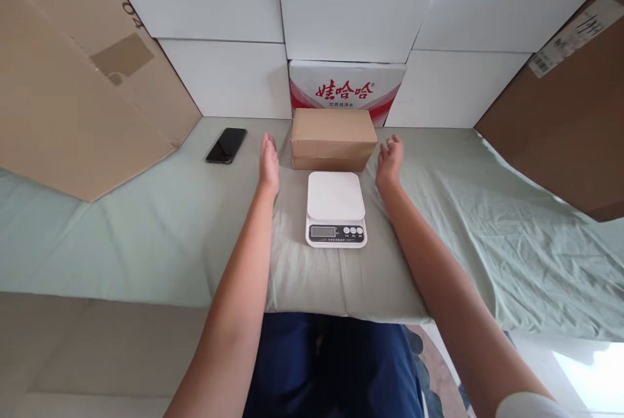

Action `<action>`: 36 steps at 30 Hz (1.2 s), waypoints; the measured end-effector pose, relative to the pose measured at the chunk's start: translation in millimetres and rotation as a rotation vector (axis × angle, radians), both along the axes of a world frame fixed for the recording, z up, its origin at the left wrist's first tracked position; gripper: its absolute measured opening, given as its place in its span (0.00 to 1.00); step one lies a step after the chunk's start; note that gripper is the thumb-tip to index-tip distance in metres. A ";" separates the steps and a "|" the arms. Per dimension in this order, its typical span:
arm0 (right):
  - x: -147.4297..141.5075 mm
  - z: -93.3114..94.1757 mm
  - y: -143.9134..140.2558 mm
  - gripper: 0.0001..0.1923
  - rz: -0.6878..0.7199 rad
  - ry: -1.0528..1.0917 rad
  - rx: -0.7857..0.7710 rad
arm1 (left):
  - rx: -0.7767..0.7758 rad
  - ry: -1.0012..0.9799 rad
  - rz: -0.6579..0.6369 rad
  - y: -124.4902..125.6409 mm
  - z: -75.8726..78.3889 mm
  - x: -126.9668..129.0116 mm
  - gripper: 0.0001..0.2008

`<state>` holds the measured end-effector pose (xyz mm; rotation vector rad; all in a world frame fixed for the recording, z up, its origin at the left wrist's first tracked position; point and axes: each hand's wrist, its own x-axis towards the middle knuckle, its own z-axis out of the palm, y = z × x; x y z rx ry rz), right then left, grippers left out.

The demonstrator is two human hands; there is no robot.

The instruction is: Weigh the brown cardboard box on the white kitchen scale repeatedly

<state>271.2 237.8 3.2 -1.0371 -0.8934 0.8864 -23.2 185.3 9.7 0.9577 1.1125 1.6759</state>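
A small brown cardboard box (333,138) lies on the green sheet, just behind a white kitchen scale (336,207) with a dark display and several buttons on its front. My left hand (268,162) is stretched out to the left of the box, fingers apart, a short gap from its side. My right hand (389,159) reaches toward the box's right end, fingers loosely curled and apart, close to its corner but not touching. Neither hand holds anything. The scale's platform is bare.
A black phone (227,145) lies face up to the left. A red-and-white printed carton (347,91) stands behind the box against white panels. Large cardboard sheets lean at left (73,93) and right (570,106). The sheet-covered surface (121,236) ends near my lap.
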 end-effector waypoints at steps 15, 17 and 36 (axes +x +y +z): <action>35.0 -11.7 7.0 0.17 -0.205 -0.051 -0.075 | -0.057 -0.036 0.020 -3.5 3.8 -14.6 0.35; 35.0 -11.2 6.7 0.16 -0.207 -0.051 -0.070 | -0.052 -0.030 0.007 -2.9 3.3 -15.9 0.37; 20.8 -11.5 -0.8 0.15 -0.083 -0.160 0.000 | -0.121 0.004 -0.162 -0.7 3.2 5.0 0.31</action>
